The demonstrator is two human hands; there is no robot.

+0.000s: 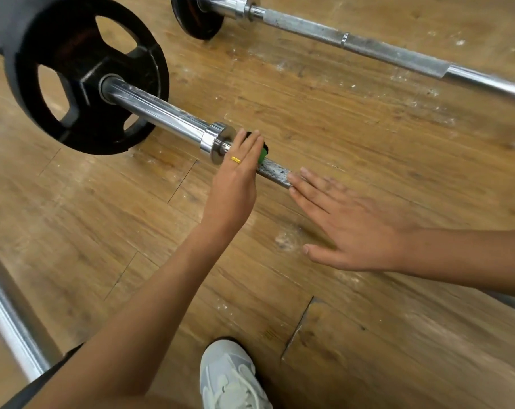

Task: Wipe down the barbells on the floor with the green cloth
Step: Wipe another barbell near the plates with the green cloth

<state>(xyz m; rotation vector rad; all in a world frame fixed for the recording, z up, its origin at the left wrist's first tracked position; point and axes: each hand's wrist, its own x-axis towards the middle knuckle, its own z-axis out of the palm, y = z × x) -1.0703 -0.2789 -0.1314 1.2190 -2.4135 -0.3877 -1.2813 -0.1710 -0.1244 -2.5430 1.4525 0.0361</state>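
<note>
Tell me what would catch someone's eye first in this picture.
Probably the big black weight plate at upper left, on a shiny barbell lying across the wooden floor. At the centre, the left hand presses a green cloth onto the bar beside its collar, while the right hand is spread flat over the bar further along.

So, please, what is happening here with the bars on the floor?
A person is cleaning a barbell lying on a wooden floor. The left hand presses a green cloth onto the knurled shaft next to the collar. The right hand lies flat and open over the same bar. Another barbell lies farther away, untouched.
</note>
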